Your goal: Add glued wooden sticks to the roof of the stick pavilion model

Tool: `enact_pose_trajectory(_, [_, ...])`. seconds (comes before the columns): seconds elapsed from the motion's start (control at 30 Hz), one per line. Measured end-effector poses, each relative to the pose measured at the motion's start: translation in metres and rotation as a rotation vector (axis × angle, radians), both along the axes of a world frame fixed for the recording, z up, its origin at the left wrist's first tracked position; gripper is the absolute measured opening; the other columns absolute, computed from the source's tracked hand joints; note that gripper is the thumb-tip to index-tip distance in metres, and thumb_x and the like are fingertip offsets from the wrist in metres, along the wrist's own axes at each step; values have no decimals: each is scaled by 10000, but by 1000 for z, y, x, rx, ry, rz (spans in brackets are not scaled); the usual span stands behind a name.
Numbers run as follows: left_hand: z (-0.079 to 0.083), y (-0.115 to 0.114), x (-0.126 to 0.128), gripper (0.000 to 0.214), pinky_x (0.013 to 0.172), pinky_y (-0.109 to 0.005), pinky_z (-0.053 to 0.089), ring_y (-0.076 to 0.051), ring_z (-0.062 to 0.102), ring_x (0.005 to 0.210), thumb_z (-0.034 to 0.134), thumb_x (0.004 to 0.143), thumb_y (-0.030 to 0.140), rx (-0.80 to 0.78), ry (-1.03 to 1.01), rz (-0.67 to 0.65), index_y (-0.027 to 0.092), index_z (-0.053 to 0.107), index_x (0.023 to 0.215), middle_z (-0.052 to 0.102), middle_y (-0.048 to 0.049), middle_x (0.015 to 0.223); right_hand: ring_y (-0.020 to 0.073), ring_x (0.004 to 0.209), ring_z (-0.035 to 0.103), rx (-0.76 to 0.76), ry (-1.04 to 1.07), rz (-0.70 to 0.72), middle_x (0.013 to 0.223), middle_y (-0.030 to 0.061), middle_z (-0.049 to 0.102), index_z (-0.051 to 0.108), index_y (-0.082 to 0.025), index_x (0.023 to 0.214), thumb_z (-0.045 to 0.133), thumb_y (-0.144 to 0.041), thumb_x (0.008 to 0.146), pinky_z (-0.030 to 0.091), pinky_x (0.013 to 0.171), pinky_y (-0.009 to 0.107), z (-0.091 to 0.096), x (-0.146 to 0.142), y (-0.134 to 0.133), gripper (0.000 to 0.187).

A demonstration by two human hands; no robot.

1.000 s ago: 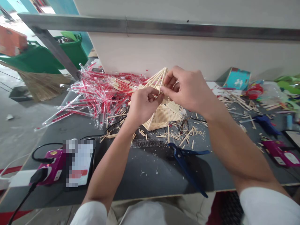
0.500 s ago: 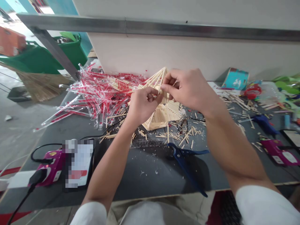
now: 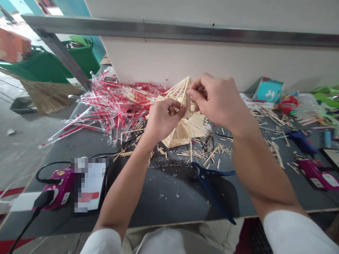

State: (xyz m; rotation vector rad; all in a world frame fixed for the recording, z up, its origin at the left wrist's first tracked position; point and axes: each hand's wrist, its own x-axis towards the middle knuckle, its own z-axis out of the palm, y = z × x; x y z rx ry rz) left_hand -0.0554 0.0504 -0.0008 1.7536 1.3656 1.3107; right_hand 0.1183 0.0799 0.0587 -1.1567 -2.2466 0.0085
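A peaked model of thin wooden sticks (image 3: 185, 132) stands toward the far edge of the dark desk (image 3: 159, 190), just right of a heap of red-and-clear plastic sleeves (image 3: 113, 113). Its lower panels are filled with close parallel sticks; its upper ribs stand open, converging to an apex. Fingers (image 3: 197, 92) of the left hand (image 3: 161, 121) and right hand (image 3: 219, 102) are closed, pinching those ribs from either side.

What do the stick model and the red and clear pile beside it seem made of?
The stick model looks like bare wood: pale, matte, unpainted thin sticks. The red and clear pile looks like glossy plastic sleeves, from its shine; the red could be print or contents.
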Motion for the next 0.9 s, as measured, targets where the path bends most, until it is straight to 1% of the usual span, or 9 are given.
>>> enact_pose_trajectory(0.13, [1, 0, -1, 139, 549, -283, 323, -86, 403, 552, 720, 847, 294, -11, 0, -5, 156, 732, 837, 545, 17, 621, 193, 729, 662, -14, 0, 90, 821, 35, 706, 683, -209, 982, 619, -183, 944, 512, 761, 372, 0, 6, -5, 79])
enact_pose_trajectory(0.27, [1, 1, -1, 154, 534, -281, 312, -82, 395, 545, 715, 849, 306, -18, 7, -9, 153, 725, 835, 589, 1, 650, 200, 774, 646, 40, -28, 153, 887, 48, 698, 685, -217, 962, 634, -184, 936, 509, 776, 383, -5, 9, -4, 66])
enact_pose_trajectory(0.43, [0, 1, 1, 166, 531, -273, 313, -81, 397, 554, 711, 848, 319, 1, 6, 4, 156, 716, 816, 578, 4, 650, 211, 822, 628, 81, -78, 199, 894, 61, 668, 691, -211, 967, 600, -211, 964, 503, 792, 391, -9, 8, -3, 91])
enact_pose_trajectory(0.63, [-1, 1, 0, 176, 532, -278, 289, -87, 375, 560, 717, 866, 322, 30, 26, -13, 156, 715, 809, 535, 13, 617, 223, 827, 620, 69, -183, 183, 908, 88, 653, 666, -184, 956, 564, -178, 964, 486, 753, 382, 0, 2, -2, 102])
enact_pose_trajectory(0.8, [-4, 2, -1, 177, 531, -279, 273, -81, 336, 537, 710, 882, 317, 56, 5, -29, 160, 694, 800, 472, 37, 573, 236, 807, 638, 20, -313, 106, 901, 102, 652, 642, -176, 929, 558, -167, 969, 466, 724, 381, 10, -3, -2, 94])
enact_pose_trajectory(0.9, [-4, 1, -1, 160, 528, -281, 275, -77, 332, 520, 707, 883, 304, 47, -1, -40, 159, 697, 817, 474, 40, 562, 247, 808, 657, 41, -397, 71, 961, 117, 669, 639, -173, 968, 523, -194, 990, 454, 697, 375, 13, -5, -5, 120])
